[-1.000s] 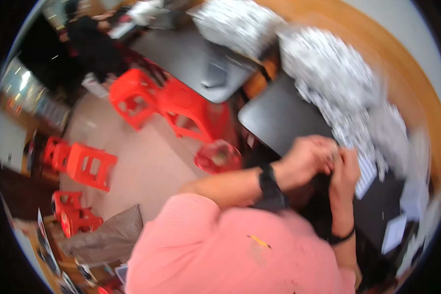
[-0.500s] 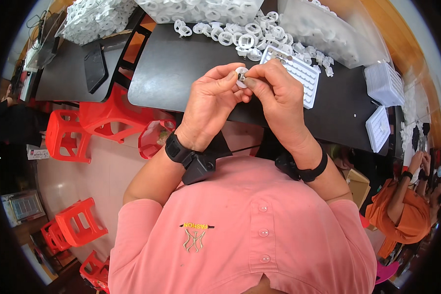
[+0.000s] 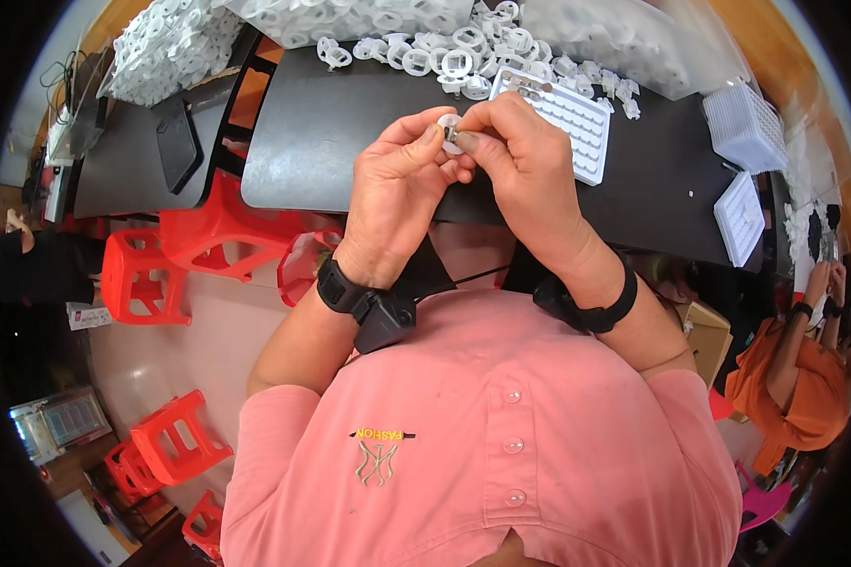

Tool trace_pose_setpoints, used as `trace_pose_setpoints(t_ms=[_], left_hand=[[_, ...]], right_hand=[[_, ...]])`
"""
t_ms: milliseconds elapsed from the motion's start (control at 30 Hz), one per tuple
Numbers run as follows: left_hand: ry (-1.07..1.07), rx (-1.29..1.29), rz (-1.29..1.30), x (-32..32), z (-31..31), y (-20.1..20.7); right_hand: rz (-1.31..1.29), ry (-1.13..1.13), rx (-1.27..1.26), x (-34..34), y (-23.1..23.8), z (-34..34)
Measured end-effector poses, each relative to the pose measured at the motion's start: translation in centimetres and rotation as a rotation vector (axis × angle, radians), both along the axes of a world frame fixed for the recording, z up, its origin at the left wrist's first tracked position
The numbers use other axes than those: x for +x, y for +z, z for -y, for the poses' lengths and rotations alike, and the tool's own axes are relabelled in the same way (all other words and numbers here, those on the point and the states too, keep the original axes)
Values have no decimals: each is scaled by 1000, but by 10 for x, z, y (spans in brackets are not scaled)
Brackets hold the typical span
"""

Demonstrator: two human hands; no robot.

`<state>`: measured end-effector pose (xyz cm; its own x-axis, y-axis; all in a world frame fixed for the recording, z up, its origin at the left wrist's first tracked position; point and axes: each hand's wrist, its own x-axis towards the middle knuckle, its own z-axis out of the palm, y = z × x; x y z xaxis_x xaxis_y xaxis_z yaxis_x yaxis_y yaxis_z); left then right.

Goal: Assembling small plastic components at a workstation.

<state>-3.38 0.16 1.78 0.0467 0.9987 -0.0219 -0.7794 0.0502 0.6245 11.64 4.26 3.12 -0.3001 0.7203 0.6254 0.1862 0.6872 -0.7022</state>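
Above the table's near edge, my left hand (image 3: pixel 399 180) pinches a round white plastic ring (image 3: pixel 452 122) between thumb and fingers. My right hand (image 3: pixel 525 156) closes thumb and forefinger on a small dark metallic piece (image 3: pixel 449 135) at the ring's middle; its exact kind is too small to tell. Just beyond my right hand lies a white tray (image 3: pixel 584 132) with rows of small slots and a few metallic pieces at its far left end. A heap of loose white plastic rings (image 3: pixel 457 63) spreads over the table behind my hands.
Clear bags of white parts (image 3: pixel 624 42) stand at the back. A stack of white trays (image 3: pixel 742 128) and a single tray (image 3: pixel 739 219) sit at the right. A black phone (image 3: pixel 177 146) lies on the left table. Red stools (image 3: pixel 147 274) stand below; a person in orange (image 3: pixel 794 378) works at far right.
Both hands keep the same pinch on the ring and metallic piece. The whole view has shifted slightly, with the table things now a little higher and farther left.
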Motion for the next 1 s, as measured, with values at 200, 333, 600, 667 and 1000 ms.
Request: trace_pose_setpoints(t_ms=[200, 333, 600, 667, 1000], left_hand=[[14, 0, -28, 0, 3, 0], [-6, 18, -8, -1, 4, -2], [-7, 11, -48, 4, 5, 1], [-26, 15, -31, 6, 4, 2], [-82, 33, 0, 10, 1, 3]], right_hand=[[121, -106, 61, 0, 4, 12], [100, -49, 69, 5, 5, 14], [-102, 28, -79, 14, 3, 14], [-101, 35, -110, 17, 10, 15], [-159, 48, -156, 24, 11, 15]])
